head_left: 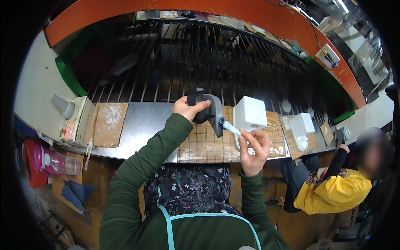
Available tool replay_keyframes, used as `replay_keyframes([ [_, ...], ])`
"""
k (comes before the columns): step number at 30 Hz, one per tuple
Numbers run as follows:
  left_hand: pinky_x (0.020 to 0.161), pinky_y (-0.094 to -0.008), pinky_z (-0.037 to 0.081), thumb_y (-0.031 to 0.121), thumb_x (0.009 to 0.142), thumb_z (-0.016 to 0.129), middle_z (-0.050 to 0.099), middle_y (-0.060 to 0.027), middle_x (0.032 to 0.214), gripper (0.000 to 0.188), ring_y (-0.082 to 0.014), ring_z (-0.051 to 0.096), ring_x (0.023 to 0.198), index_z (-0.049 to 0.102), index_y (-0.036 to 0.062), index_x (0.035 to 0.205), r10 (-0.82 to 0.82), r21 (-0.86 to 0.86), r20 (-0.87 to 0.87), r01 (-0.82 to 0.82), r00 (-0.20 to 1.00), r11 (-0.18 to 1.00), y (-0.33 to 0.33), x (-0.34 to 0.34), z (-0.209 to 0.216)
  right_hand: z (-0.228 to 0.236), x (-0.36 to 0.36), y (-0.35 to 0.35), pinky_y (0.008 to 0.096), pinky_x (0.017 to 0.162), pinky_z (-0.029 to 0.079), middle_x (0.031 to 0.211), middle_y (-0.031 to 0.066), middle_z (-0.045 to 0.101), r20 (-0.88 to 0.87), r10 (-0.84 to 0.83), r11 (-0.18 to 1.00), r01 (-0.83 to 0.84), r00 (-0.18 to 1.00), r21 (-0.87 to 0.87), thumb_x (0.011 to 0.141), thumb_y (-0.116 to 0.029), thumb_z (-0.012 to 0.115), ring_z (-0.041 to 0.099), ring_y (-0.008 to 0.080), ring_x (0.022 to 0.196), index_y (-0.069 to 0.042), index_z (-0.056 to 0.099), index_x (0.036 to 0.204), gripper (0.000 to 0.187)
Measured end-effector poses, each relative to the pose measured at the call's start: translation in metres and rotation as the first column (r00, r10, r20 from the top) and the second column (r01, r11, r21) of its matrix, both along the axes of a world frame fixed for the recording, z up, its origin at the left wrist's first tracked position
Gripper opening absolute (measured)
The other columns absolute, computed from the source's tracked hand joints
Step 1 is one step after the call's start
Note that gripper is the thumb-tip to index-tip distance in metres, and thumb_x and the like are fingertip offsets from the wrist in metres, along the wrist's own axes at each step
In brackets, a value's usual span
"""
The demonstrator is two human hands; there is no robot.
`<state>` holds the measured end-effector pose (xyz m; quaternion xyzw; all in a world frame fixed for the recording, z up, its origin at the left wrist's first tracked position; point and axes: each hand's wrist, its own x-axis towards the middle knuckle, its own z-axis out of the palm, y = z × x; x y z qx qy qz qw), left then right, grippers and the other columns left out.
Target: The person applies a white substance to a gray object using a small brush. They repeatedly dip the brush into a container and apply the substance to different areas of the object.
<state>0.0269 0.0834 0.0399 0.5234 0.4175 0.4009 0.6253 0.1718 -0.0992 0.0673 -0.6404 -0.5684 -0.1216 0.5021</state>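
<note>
My left hand (189,109) is closed around a sandal (216,114) with black straps and a grey sole, held on edge above the bench. Its thumb lies over the grey part. In a pinch between thumb and fingers, my right hand (255,152) has a brush (232,128) with a pale, thick handle. The brush tip touches the sole's face near its lower end, and the bristles are mostly hidden. Just beyond my right hand, a white box-shaped container (250,112) stands on the cardboard-covered bench (200,146).
Beyond the bench runs a rack of metal rods (166,62) under an orange beam (229,10). Leftward are a cardboard sheet (110,124), a box with a grey cone (63,107) and a pink-lidded bottle (58,162). A co-worker in yellow (333,191) sits right, near another white container (302,129).
</note>
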Motion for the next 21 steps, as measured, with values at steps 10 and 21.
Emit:
replay_keyframes([
  [10,0.063,-0.025,0.057,0.026,0.084,0.072,0.071,-0.0115,0.084,0.03,-0.0148,0.068,0.067,0.069,-0.0028,0.088,-0.216,-0.317,0.023,0.212,0.976,0.924,0.02,0.003,0.03,0.031,0.013,0.019,0.0314,0.074,0.029,0.087,0.0005,0.06,0.198,0.023,0.998,-0.035,0.98,0.055,0.075,-0.011,0.078,0.048,0.0145,0.077,-0.013,0.076,0.099,0.025],
  [21,0.057,-0.0332,0.06,0.037,0.084,0.071,0.068,-0.0077,0.084,0.04,-0.0162,0.068,0.07,0.07,-0.0014,0.096,-0.318,-0.408,0.116,0.338,0.941,0.848,0.012,0.002,0.052,0.055,0.025,0.03,0.0325,0.075,0.03,0.087,0.0004,0.059,0.327,0.073,0.994,-0.096,0.942,0.054,0.071,-0.009,0.079,0.048,0.0153,0.076,-0.015,0.076,0.097,0.026],
])
